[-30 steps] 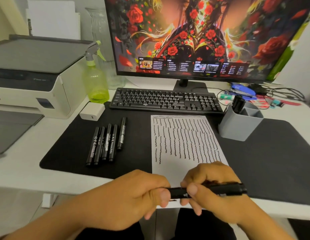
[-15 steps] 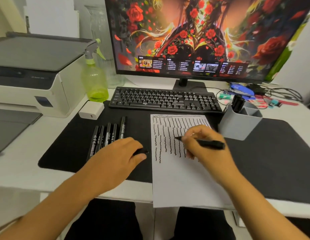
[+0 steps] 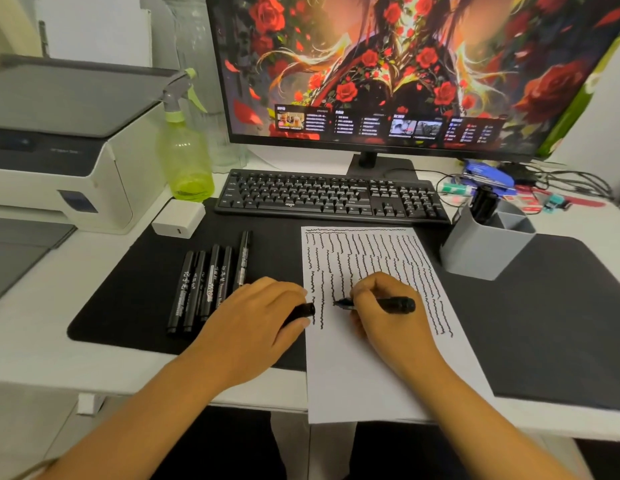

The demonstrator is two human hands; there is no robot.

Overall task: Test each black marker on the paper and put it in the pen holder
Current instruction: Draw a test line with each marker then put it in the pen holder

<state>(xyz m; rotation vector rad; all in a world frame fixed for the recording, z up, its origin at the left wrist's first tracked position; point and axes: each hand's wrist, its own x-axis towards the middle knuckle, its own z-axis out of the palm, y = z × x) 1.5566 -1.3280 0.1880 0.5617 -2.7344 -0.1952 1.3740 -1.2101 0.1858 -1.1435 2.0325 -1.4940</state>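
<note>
Both hands are low over the near side of the counter [image 3: 34, 341]. The right hand [image 3: 384, 306] pinches an uncapped black marker [image 3: 388, 304] in curled fingers, barrel lying nearly level and pointing right, its tip touching the paper [image 3: 364, 368] at the foot of one of the wavy black lines. The left hand [image 3: 263, 317] rests at the paper's left edge with its fingers curled round the marker cap [image 3: 301, 311], whose black end pokes out toward the sheet. The paper lies lengthwise on a black desk mat [image 3: 135, 292], its near end hanging past the counter's front edge; columns of wavy lines fill its far half, the near half is bare. Five capped black markers [image 3: 211, 282] lie side by side on the mat just left of the left hand, the rightmost set a little farther back. A grey pen holder [image 3: 481, 251] stands on the mat's far right part, just beside the paper's far right corner, with dark marker ends showing in its back left compartment. Behind the mat sit a black keyboard [image 3: 329, 195] and a monitor [image 3: 398, 71]; a green spray bottle [image 3: 185, 157], a white charger block [image 3: 178, 218] and a printer [image 3: 59, 143] stand to the left.
</note>
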